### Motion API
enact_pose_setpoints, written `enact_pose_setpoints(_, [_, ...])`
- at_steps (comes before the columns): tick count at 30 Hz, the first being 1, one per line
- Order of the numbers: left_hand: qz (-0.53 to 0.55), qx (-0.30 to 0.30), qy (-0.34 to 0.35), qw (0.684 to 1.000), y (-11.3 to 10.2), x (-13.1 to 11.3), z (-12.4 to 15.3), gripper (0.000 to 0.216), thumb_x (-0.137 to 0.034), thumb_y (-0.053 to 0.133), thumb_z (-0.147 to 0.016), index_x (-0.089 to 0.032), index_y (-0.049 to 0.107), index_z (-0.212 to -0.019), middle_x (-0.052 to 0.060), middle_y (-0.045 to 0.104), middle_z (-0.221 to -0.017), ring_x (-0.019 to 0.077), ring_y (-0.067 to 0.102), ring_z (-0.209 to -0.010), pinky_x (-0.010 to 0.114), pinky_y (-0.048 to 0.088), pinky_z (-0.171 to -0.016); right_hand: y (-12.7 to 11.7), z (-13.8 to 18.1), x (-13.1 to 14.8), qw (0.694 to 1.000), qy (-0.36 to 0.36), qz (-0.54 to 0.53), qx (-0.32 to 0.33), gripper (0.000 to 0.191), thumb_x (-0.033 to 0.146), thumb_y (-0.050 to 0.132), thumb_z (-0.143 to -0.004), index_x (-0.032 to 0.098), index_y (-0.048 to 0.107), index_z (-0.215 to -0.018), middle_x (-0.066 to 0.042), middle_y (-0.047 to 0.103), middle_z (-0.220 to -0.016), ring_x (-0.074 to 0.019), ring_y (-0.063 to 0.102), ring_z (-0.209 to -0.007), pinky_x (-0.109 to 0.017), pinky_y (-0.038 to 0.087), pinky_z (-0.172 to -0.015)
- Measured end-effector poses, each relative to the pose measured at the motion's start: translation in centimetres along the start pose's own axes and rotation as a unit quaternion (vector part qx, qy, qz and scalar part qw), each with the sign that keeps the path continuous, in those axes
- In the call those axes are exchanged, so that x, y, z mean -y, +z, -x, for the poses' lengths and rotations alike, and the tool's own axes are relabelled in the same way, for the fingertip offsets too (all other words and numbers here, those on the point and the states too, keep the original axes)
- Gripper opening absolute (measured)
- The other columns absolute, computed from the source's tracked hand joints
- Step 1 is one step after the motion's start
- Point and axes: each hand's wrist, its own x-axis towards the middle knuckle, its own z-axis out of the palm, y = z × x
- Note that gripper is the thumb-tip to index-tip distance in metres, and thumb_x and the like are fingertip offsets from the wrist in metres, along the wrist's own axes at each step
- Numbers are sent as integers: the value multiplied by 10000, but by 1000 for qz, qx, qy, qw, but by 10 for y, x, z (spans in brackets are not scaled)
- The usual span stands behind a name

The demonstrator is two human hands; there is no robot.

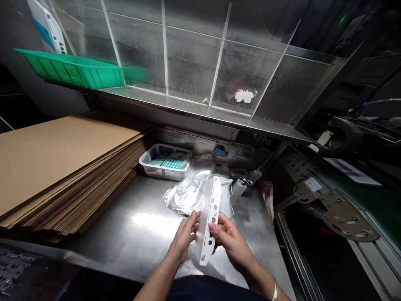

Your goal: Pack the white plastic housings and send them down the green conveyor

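Observation:
A flat white plastic panel with several cut-out holes stands on edge above the steel table, seen almost edge-on. My left hand grips its left side with fingertips near the middle. My right hand holds its right side, thumb pressed on the face. A silver bangle sits on my right wrist. Behind the panel lies a heap of clear plastic bags.
A tall stack of brown cardboard sheets fills the left. A white tray with teal label sheets stands at the back. A green crate sits on the shelf. Metal brackets and a conveyor lie to the right.

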Motion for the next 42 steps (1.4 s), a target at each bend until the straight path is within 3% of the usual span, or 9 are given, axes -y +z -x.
enact_pose_setpoints(16, [22, 10, -14, 1000, 3, -3, 4, 500, -560, 460, -817, -211, 559, -1161, 79, 629, -1155, 210, 576, -979, 283, 449, -718, -3, -6, -8, 1000, -18, -20, 3, 324, 393, 588, -828, 144, 517, -1023, 18, 547, -592, -122, 578, -528, -185, 420, -431])
enact_pose_setpoints(23, [12, 11, -29, 999, 5, -5, 6, 579, -603, 449, -799, -203, 514, -1212, 104, 516, -1311, 263, 491, -1154, 332, 438, -812, -5, -6, -12, 1000, -19, -17, 4, 265, 385, 584, -833, 148, 516, -931, 29, 528, -572, -98, 542, -496, -178, 414, -435])
enact_pose_setpoints(28, [-28, 37, -21, 999, 0, 2, 10, 596, -592, 409, -822, -327, 331, -1351, 17, 292, -1473, 250, 236, -1349, 444, 234, -1058, -6, -7, -13, 1000, -16, -11, -11, 304, 404, 589, -825, 145, 520, -967, 18, 554, -610, -85, 530, -473, -175, 408, -432])
enact_pose_setpoints(31, [-45, 87, 36, 995, -4, 8, 13, 702, -585, 450, -804, -299, 224, -1404, 30, 243, -1491, 256, 193, -1365, 432, 147, -1102, -6, -8, -12, 1000, -14, -15, -16, 321, 415, 594, -818, 145, 525, -979, 17, 556, -619, -89, 536, -473, -184, 416, -431])
enact_pose_setpoints(33, [-46, 129, 72, 988, -7, 11, 14, 805, -572, 532, -761, -252, 194, -1418, 55, 214, -1499, 270, 162, -1371, 413, 151, -1107, -5, -7, -10, 1000, -13, -18, -14, 319, 418, 598, -814, 145, 528, -963, 16, 560, -623, -93, 541, -480, -190, 423, -436])
enact_pose_setpoints(37, [-18, 197, 76, 977, -12, 15, 15, 998, -511, 654, -687, -298, 22, -1428, 49, 96, -1524, 312, 183, -1358, 454, 240, -1068, -4, -6, -6, 1000, -6, -16, -8, 323, 413, 598, -816, 142, 528, -979, 14, 570, -616, -103, 558, -514, -187, 414, -445])
enact_pose_setpoints(42, [-18, 190, 88, 978, -13, 17, 12, 982, -411, 654, -709, -318, -16, -1421, 66, 128, -1517, 285, 195, -1357, 436, 255, -1061, -3, -7, -6, 1000, 6, -15, -14, 356, 425, 598, -814, 141, 522, -1014, 23, 560, -559, -119, 570, -530, -189, 410, -449])
